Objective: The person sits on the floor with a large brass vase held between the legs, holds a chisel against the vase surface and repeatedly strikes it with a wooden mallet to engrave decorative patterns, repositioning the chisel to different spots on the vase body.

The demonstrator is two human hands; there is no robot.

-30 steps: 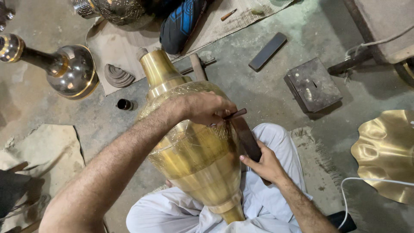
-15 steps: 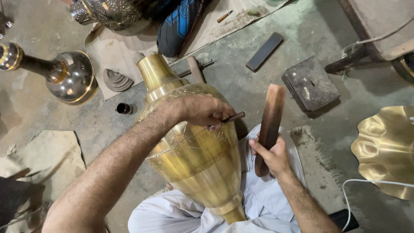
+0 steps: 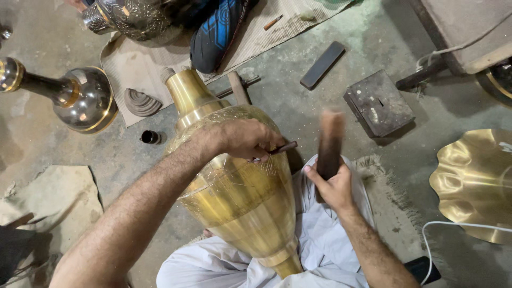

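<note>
A large brass vase (image 3: 240, 197) lies across my lap, its neck pointing away from me. My left hand (image 3: 242, 140) rests on its engraved shoulder and grips a thin dark chisel (image 3: 282, 148) whose tip touches the metal. To the right, my right hand (image 3: 333, 184) grips a dark wooden mallet (image 3: 330, 140), raised upright beside the vase and blurred by motion. The mallet's head is above and to the right of the chisel's end, apart from it.
On the concrete floor lie a dark polished vase (image 3: 80, 98), a flat dark bar (image 3: 321, 65), a square metal block (image 3: 378, 102), a scalloped brass dish (image 3: 472, 184), a white cable (image 3: 464, 226), a small black cap (image 3: 150, 137) and a cloth (image 3: 133, 64) with another engraved vessel (image 3: 136, 16).
My right hand has lifted the mallet from low beside the vase to upright, higher and further from the chisel. My left hand stays on the vase with the chisel.
</note>
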